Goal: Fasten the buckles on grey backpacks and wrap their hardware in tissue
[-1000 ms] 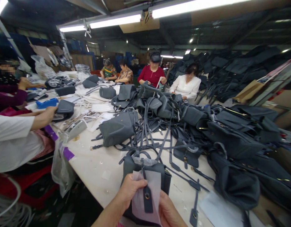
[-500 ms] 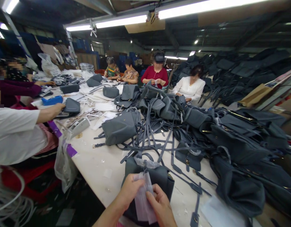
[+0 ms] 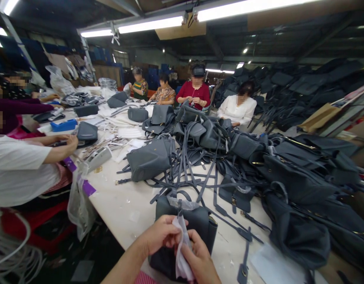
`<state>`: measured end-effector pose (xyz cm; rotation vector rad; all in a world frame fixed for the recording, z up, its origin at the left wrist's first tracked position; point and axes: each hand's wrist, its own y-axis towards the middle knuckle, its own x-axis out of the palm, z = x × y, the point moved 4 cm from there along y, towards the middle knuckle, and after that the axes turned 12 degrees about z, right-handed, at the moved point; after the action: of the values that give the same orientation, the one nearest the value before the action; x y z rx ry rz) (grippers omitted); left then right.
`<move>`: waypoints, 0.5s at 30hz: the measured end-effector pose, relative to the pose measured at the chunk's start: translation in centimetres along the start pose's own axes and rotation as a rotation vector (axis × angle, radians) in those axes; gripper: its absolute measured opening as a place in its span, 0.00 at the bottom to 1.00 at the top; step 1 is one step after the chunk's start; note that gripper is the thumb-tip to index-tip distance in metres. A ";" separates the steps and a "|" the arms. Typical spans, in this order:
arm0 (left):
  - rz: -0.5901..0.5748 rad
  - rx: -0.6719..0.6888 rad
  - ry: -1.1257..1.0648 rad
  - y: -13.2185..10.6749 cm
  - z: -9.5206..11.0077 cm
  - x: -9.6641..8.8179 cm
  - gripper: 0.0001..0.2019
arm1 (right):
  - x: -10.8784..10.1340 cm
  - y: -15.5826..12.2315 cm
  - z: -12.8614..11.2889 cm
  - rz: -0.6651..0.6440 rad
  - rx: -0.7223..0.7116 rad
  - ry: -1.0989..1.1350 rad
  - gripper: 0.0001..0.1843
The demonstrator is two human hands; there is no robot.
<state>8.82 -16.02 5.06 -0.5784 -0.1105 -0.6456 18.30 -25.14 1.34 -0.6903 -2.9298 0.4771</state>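
Note:
A dark grey backpack point(image 3: 199, 217) stands at the near edge of the table, right in front of me. Over its front I hold a thin, whitish sheet of wrapping tissue point(image 3: 183, 256), folded lengthwise and creased. My left hand point(image 3: 162, 234) pinches the sheet's upper left side. On its right edge my right hand point(image 3: 196, 252) is closed, thumb on top. The sheet's upper end lies by a narrow strap at the bag's top, where clear plastic film point(image 3: 183, 204) wraps the handle. The left fingertips are partly hidden behind the sheet.
Dark grey bags point(image 3: 294, 177) with loose straps are heaped at the right and centre. One bag point(image 3: 149, 159) lies at the middle left. A white sheet point(image 3: 273, 264) rests at the near right. Co-workers sit around the table point(image 3: 111, 209), one in a white shirt point(image 3: 22, 169) at the left.
The tissue sheet, flat and wide before, is now folded narrower and bunched. My left hand has turned inward, closer to my right. At the left, the white-sleeved co-worker's hands have come together.

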 end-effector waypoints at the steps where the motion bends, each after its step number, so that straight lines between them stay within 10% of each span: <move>1: 0.022 0.025 0.024 0.2 0.1 -0.1 0.13 | 0.3 0.0 0.3 -0.046 0.053 0.040 0.22; 8: 0.226 0.178 0.068 1.2 -0.5 0.9 0.11 | -0.9 -1.1 2.4 -0.288 0.159 -0.038 0.24; 15: 0.360 0.279 0.087 0.7 -0.4 0.9 0.11 | -4.3 -0.9 -3.4 0.292 -0.151 -0.224 0.19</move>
<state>9.89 -16.27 4.60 -0.2895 -0.0128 -0.2962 22.31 -26.85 4.77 -1.1663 -3.1096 0.3800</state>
